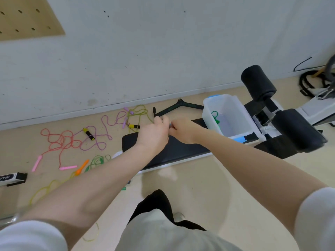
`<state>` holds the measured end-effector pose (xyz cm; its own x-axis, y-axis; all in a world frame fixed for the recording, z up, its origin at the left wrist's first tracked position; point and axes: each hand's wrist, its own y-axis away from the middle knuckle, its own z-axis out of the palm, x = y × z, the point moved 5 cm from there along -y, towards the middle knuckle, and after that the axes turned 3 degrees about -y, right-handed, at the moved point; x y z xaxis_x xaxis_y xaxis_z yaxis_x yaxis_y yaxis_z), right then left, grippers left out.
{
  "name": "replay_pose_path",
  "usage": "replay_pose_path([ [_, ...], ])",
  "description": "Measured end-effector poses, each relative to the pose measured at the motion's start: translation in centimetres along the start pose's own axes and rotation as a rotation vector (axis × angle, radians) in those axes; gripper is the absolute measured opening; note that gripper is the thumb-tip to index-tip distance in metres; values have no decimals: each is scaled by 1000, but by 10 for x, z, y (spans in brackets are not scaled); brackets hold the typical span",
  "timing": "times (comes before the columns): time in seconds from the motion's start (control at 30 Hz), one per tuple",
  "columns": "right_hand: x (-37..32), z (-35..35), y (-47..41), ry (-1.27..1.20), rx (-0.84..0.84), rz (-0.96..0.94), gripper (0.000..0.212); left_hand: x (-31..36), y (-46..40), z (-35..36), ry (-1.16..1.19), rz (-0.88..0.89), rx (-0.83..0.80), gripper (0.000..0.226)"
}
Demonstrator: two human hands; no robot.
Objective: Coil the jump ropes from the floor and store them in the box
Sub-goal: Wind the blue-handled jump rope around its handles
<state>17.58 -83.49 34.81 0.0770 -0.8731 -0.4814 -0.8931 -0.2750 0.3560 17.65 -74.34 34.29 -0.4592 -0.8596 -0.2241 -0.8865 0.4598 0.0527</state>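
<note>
Head view. I hold both hands together above the black padded bench (pixel 181 151). My left hand (pixel 154 131) and right hand (pixel 183 129) meet with curled fingers around a small blue item (pixel 170 125), mostly hidden; I cannot tell what it is, nor which grip actually pinches it. The clear box (pixel 233 113) rests on the bench just right of my hands, with a green jump rope (pixel 215 115) inside. On the floor (pixel 199 187), left of the bench, loose ropes lie tangled: a pink rope (pixel 59 142), a purple rope (pixel 107 124), a yellow-green rope (pixel 139 113) and a green rope (pixel 97 161). A black bar handle (pixel 179 107) lies near the wall.
</note>
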Motion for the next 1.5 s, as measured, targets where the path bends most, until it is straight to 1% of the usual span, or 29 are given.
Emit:
replay_pose_path([
  [0.03,8,2,-1,-48,-9,89,28,4,-7,5,25,-2,-21,35],
  [0.07,15,4,-3,-138,26,146,25,6,-16,8,68,-11,-42,32],
  [0.13,28,0,-11,-255,128,189,22,10,-38,10,181,-60,-63,31],
  [0.17,39,-4,-15,-371,173,245,27,11,-51,10,226,-83,-73,33],
  [0.23,57,-11,-24,-464,226,266,34,13,-77,13,345,-122,-119,42],
  [0.3,73,-20,-33,-637,234,301,33,15,-104,19,568,-149,-217,42],
  [0.33,83,-25,-38,-720,237,308,33,18,-118,22,707,-157,-271,36],
  [0.4,100,-35,-43,-980,259,345,32,22,-144,30,1004,-176,-404,23],
  [0.47,120,-44,-51,-1151,233,390,30,28,-168,31,1226,-188,-530,26],
  [0.53,138,-57,-60,-1186,248,439,26,32,-191,29,1278,-170,-583,27],
  [0.63,169,-75,-75,-1148,289,568,13,39,-227,27,1285,-117,-601,24],
  [0.7,192,-78,-85,-1278,278,651,29,46,-249,26,1245,-38,-599,22],
  [0.73,202,-78,-89,-1386,279,653,34,50,-259,27,1197,5,-592,23],
  [0.77,209,-78,-93,-1503,287,621,34,56,-268,27,1158,34,-581,25],
  [0.8,215,-81,-95,-1610,307,570,28,63,-276,24,1157,51,-560,27],
  [0.87,229,-88,-97,-1764,385,453,13,82,-288,21,1288,39,-544,31],
  [0.9,238,-93,-96,-1792,430,402,14,94,-293,22,1374,24,-563,33],
  [0.97,262,-100,-95,-1800,489,351,21,120,-303,26,1450,21,-661,39],
  [1.0,277,-103,-93,-1790,499,371,22,135,-307,29,1455,24,-731,45],
  [1.07,314,-99,-91,-1697,490,488,20,159,-316,39,1377,22,-838,66],
  [1.1,333,-96,-90,-1637,482,561,18,168,-321,44,1326,8,-857,72],
  [1.13,353,-92,-89,-1570,474,633,17,174,-326,47,1289,-10,-841,71],
  [1.17,372,-86,-89,-1470,459,705,17,179,-331,51,1270,-49,-814,69],
  [1.23,409,-78,-92,-1108,397,810,21,184,-340,62,1288,-156,-788,63],
  [1.3,437,-69,-99,-748,273,833,27,188,-342,76,1308,-269,-802,54],
  [1.33,444,-64,-103,-636,200,816,26,189,-340,82,1311,-312,-800,48],
  [1.4,451,-55,-113,-519,54,761,14,190,-337,93,1299,-388,-774,37],
  [1.43,453,-52,-117,-493,-1,742,14,191,-334,98,1300,-426,-767,32],
  [1.5,455,-51,-123,-449,-66,719,25,190,-325,104,1324,-517,-779,24],
])
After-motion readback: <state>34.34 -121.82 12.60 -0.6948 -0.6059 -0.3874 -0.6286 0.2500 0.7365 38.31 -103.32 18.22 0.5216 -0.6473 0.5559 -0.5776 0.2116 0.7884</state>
